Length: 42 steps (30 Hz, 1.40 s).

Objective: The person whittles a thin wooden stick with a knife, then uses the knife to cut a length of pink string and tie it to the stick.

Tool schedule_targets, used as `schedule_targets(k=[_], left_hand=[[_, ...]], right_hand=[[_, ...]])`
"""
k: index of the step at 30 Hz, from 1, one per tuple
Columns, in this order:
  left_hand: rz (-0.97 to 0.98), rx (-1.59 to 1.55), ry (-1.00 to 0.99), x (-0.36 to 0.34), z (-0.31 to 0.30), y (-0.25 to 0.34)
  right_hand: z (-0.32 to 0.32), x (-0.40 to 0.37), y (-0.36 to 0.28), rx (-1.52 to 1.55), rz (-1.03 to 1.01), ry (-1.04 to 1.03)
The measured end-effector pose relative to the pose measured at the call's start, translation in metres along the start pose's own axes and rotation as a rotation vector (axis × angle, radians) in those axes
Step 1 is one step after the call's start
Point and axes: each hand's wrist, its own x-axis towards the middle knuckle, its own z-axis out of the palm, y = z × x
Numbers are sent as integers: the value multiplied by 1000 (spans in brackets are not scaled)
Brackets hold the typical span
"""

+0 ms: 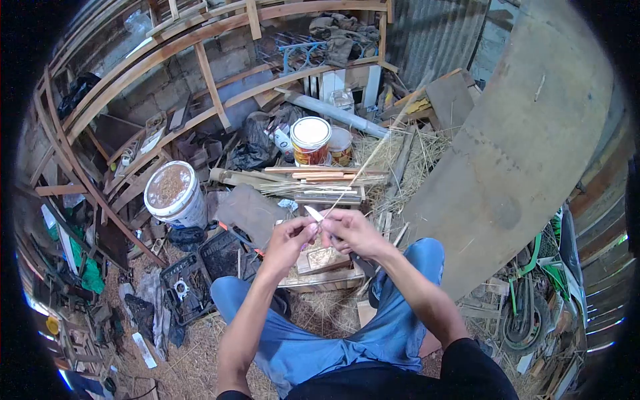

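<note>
Between my knees, both hands meet in front of me. My right hand (353, 233) is closed round a knife (313, 213); its pale blade points up and left, and a dark handle end shows below the palm. A long thin bamboo strip (365, 164) runs from my fingers up and away to the right. My left hand (291, 241) is pinched closed beside the blade, at the strip's near end; the fingertips partly hide what they grip. Below the hands sits a wooden block (327, 259) with shavings on it.
Ahead lies a stack of wooden strips (320, 177), with a paint bucket (311, 141) behind it. A white bucket (177, 193) and a black crate (190, 290) stand left. A large board (507, 153) leans at right. Straw and shavings cover the floor.
</note>
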Motion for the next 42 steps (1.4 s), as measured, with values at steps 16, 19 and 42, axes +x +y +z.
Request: schedule_targets(k=[16, 19, 42], left_hand=[[-99, 142, -104, -28, -58, -2], [-149, 218, -117, -27, -79, -7], [-71, 158, -136, -19, -27, 12]], right_hand=[[-95, -15, -35, 119, -83, 344], [-101, -20, -38, 63, -113, 404], [-65, -12, -39, -107, 73, 218]])
